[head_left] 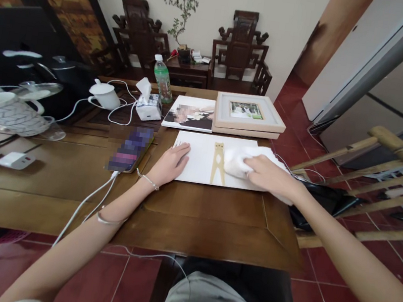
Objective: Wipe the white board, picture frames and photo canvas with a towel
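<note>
A flat white panel [196, 162] lies near the table's front edge, with a gold A-shaped piece [218, 164] upon its middle; this could be a stand leg. My left hand [171, 163] rests on the panel's left end, fingers stretched out and holding nothing. Bunched in my right hand [271, 175] is a white cloth [235, 160], pressed onto the panel just right of the gold piece. The cloth spreads past the panel's right end, and my right fingertips are partly sunk in it.
Behind the panel lie a photo print [190, 113] and a framed photo [251, 112]. To the left are a phone [131, 150] on a cable, a tissue box [149, 107], a green bottle [163, 79], a lidded cup [104, 95] and a patterned mug [10, 113]. A wooden chair [388, 182] stands right.
</note>
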Action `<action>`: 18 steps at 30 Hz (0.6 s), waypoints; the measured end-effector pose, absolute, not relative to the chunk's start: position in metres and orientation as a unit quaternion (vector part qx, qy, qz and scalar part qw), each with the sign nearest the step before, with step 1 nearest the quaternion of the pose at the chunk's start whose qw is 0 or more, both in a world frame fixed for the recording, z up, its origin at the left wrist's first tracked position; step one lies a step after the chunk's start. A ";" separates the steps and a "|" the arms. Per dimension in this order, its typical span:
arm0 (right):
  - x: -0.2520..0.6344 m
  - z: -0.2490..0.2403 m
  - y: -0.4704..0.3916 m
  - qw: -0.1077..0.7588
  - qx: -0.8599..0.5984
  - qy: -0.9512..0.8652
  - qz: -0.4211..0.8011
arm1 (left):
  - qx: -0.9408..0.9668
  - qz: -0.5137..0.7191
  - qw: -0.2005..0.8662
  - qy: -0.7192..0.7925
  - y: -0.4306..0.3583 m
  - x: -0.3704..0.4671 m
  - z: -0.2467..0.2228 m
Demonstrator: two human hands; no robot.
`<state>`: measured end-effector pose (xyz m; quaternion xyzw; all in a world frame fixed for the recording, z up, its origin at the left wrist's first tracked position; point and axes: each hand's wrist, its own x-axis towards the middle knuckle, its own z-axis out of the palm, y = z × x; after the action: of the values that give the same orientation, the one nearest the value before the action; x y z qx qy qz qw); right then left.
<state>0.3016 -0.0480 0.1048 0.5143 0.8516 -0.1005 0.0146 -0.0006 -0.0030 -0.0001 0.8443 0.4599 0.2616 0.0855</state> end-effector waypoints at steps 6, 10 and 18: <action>0.305 0.121 -0.099 0.068 0.487 0.852 -0.180 | 0.844 0.260 0.081 0.462 -0.003 0.000 0.000; 0.312 0.118 -0.071 0.038 0.491 0.847 -0.201 | 0.843 0.264 0.082 0.461 -0.003 0.000 -0.001; 0.276 0.094 0.021 -0.133 0.539 0.813 -0.174 | 0.843 0.258 0.086 0.465 -0.002 0.000 0.000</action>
<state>0.2760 0.0205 0.0938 0.5391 0.8133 -0.1743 -0.1325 -0.0005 -0.0024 -0.0004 0.8428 0.4645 0.2581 0.0857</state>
